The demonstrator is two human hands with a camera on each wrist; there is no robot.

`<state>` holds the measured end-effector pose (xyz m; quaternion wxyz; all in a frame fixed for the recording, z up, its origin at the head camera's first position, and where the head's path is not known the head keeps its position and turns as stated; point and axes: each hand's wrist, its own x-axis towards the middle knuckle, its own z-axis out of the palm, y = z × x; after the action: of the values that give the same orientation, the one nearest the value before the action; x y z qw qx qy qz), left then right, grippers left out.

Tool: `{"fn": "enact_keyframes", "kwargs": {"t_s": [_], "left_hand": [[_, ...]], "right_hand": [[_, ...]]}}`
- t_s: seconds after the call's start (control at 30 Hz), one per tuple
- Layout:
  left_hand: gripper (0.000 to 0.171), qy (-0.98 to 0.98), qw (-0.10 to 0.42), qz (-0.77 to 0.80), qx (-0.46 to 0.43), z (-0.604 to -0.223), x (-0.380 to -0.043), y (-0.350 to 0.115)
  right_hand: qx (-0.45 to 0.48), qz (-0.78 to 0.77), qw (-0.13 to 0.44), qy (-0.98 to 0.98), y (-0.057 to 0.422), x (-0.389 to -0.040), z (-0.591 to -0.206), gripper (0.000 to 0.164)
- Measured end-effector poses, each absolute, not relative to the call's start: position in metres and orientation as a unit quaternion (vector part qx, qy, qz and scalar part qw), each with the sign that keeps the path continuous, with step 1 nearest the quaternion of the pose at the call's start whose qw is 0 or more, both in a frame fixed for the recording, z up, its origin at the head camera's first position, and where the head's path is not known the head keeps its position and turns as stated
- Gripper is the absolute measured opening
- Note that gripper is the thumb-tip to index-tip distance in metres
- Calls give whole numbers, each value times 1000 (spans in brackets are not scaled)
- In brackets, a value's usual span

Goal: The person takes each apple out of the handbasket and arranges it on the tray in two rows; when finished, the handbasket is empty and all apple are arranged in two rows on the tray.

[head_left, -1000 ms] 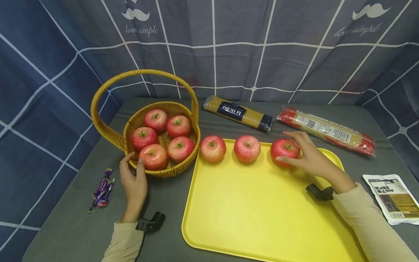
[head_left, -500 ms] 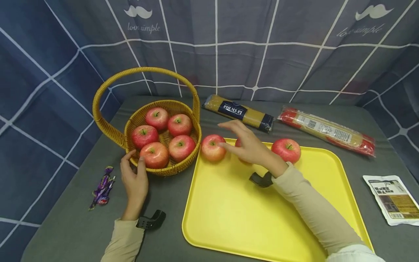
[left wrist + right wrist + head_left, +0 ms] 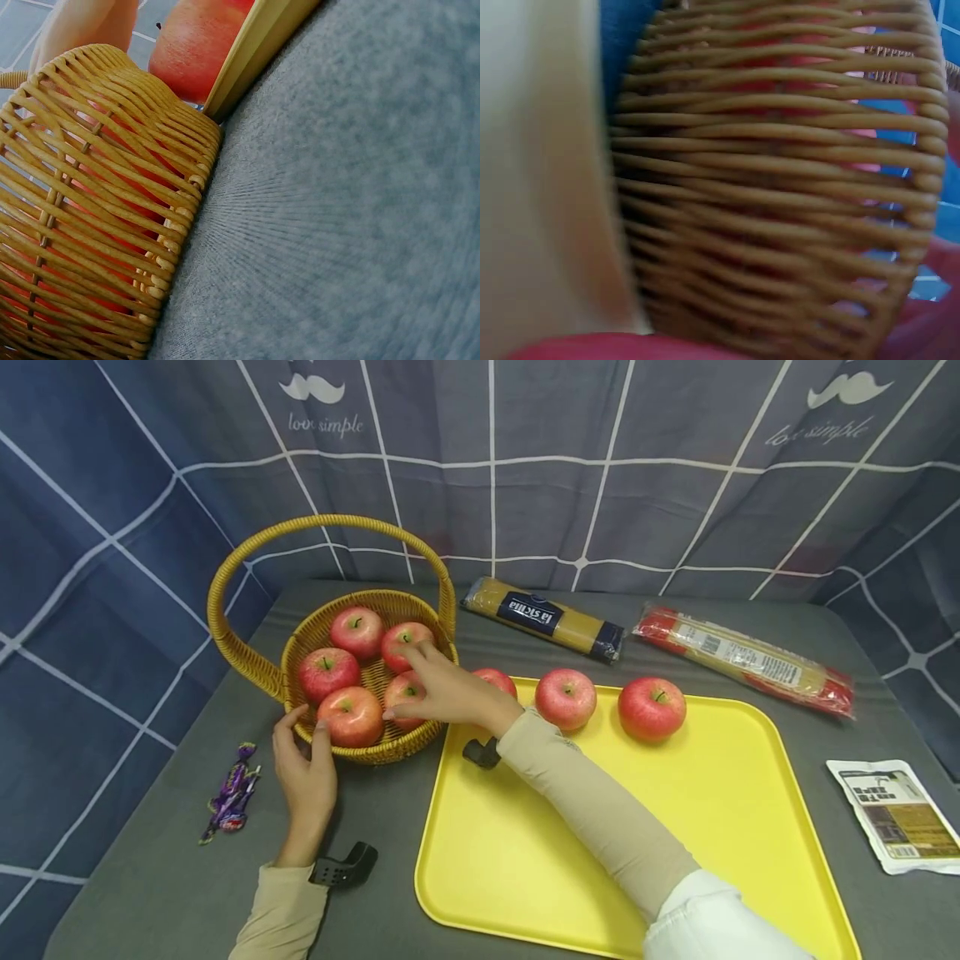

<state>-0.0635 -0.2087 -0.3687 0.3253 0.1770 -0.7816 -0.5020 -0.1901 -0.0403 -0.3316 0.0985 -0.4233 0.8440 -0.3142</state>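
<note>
A wicker basket (image 3: pixel 386 752) with a tall handle holds several red apples. At its front left rim is my left hand (image 3: pixel 307 777), gripping the edge with the thumb close to the nearest apple (image 3: pixel 351 717). My right hand (image 3: pixel 450 689) reaches over the right rim, fingers and thumb spread around an apple (image 3: pixel 402 697) at the front right, which it partly covers. Basket weave (image 3: pixel 90 225) fills much of the left wrist view. The right wrist view shows the basket's side (image 3: pixel 780 150) up close.
A yellow tray (image 3: pixel 600 852) lies right of the basket. Along its back edge sit three apples, including a middle apple (image 3: pixel 566 699) and a right apple (image 3: pixel 652 709). Behind are two pasta packs (image 3: pixel 543 618). Wrapped candies (image 3: pixel 232 797) lie left, a white pouch (image 3: pixel 896 816) right.
My right hand has left the rightmost apple on the tray and swept left across the tray to the basket. The left hand has stayed at the basket rim.
</note>
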Motion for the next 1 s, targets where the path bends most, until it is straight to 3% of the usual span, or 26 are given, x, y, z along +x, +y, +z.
{"fn": "enact_keyframes", "kwargs": {"t_s": [0.1, 0.27, 0.67, 1.0], "left_hand": [[36, -783, 325, -500, 176, -363, -62, -205], [36, -786, 321, -496, 180, -363, -62, -204], [36, -792, 327, -485, 177, -394, -71, -228], [36, -790, 339, -480, 175, -396, -74, -227]], "right_hand": [[-420, -248, 120, 865, -51, -190, -328, 94], [-428, -189, 123, 875, -57, -190, -326, 86], [-443, -347, 4, 827, -32, -179, -319, 70], [-418, -371, -47, 828, 30, -155, -288, 55]]}}
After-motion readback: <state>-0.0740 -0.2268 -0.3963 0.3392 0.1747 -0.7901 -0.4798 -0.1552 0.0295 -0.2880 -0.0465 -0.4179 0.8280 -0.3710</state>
